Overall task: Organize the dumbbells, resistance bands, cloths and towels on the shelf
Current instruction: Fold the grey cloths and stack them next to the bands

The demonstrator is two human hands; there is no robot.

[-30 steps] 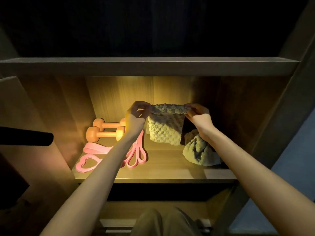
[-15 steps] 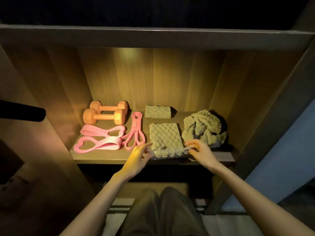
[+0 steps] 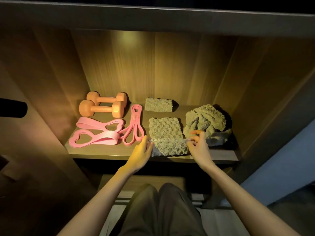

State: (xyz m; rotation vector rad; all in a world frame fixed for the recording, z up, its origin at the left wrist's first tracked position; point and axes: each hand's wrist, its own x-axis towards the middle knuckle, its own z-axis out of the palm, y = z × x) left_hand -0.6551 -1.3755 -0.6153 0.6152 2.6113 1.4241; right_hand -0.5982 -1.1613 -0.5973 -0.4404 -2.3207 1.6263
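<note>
A textured green cloth (image 3: 165,130) lies flat on the wooden shelf (image 3: 109,151), its near edge folded up. My left hand (image 3: 142,151) pinches the fold's left corner. My right hand (image 3: 198,144) pinches the right corner. Behind it sits a small rolled cloth (image 3: 158,105). A crumpled green towel (image 3: 205,121) is heaped to the right, close to my right hand. Two orange dumbbells (image 3: 102,108) lie side by side at the back left. Two wide pink bands (image 3: 97,133) and a thin pink loop band (image 3: 133,129) lie in front of them.
The shelf is a wooden alcove with side walls and an upper board (image 3: 153,16) overhead. A dark round bar (image 3: 12,109) juts in at the left. My knees (image 3: 160,201) are below the shelf's front edge.
The cloth came down from hanging in the air between both hands to lying flat on the shelf. Both hands have since lifted its near edge back over.
</note>
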